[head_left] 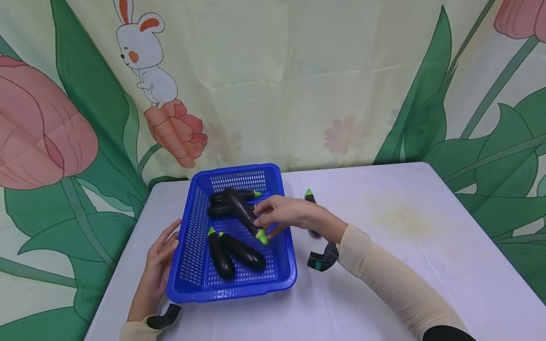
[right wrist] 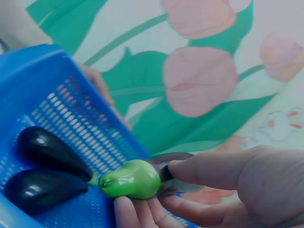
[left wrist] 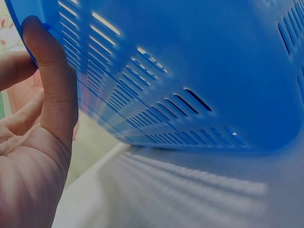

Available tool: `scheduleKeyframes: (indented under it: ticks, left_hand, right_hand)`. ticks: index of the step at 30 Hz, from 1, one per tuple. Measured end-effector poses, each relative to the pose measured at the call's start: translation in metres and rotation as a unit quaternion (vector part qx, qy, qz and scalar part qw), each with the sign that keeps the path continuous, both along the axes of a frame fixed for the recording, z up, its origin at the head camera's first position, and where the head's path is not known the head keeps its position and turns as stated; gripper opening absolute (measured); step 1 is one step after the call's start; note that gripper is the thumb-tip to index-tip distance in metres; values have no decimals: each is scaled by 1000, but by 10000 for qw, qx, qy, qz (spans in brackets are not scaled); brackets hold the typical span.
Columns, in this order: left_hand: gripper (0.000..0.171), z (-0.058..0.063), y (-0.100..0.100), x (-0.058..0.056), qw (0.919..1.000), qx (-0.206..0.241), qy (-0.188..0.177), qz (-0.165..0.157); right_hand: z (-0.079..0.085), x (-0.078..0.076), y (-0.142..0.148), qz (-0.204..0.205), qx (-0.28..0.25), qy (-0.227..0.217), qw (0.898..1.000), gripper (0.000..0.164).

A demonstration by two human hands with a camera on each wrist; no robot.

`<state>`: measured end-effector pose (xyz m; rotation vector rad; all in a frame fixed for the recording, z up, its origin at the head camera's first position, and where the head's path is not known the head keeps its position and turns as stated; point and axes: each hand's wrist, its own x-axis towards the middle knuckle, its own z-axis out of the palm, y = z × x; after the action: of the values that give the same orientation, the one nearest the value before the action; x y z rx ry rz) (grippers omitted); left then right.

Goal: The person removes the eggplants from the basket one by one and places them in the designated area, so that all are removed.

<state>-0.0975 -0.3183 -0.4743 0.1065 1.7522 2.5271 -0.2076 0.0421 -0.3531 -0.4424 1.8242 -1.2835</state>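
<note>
My right hand (head_left: pixel 290 213) pinches a dark purple eggplant (head_left: pixel 240 208) near its green cap (right wrist: pixel 137 179), thumb on one side and fingers on the other. The eggplant slants over the blue plastic basket (head_left: pixel 200 296), green end toward me. Two eggplants (head_left: pixel 244 252) lie side by side at the basket's near end. Toward the far end, two more (head_left: pixel 219 211) are partly covered by the held one. On the left, my left hand (head_left: pixel 159 265) grips the basket's side rim, thumb (left wrist: pixel 54 80) at the edge in the left wrist view.
Another eggplant (head_left: pixel 314 234) lies on the white-covered table (head_left: pixel 384 289) right of the basket, partly hidden by my right wrist. A printed cloth (head_left: pixel 273 94) with tulips and a rabbit hangs behind the table. Black wrist cameras (head_left: pixel 323 258) sit on both wrists.
</note>
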Motion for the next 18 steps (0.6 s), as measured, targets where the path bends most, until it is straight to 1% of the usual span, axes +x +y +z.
scheduleKeyframes:
  ticks: [4,9,14,18]
  left_hand:
    - [55,0,0,0,10000,-35,-8,35]
    - [56,1,0,0,10000,-59,-20,57]
    - [56,1,1,1,9998,-181,-53,112]
    - [55,1,1,1,9999,-120,-61,85]
  right_hand:
    - [5,2,12,-29,-98,174,9998,42]
    - [11,6,27,-228,-251,267,9991,40]
    - [12,8,47,-303,-391,529,9974,36]
    - [10,9,62,-467,-363,716,9957,36]
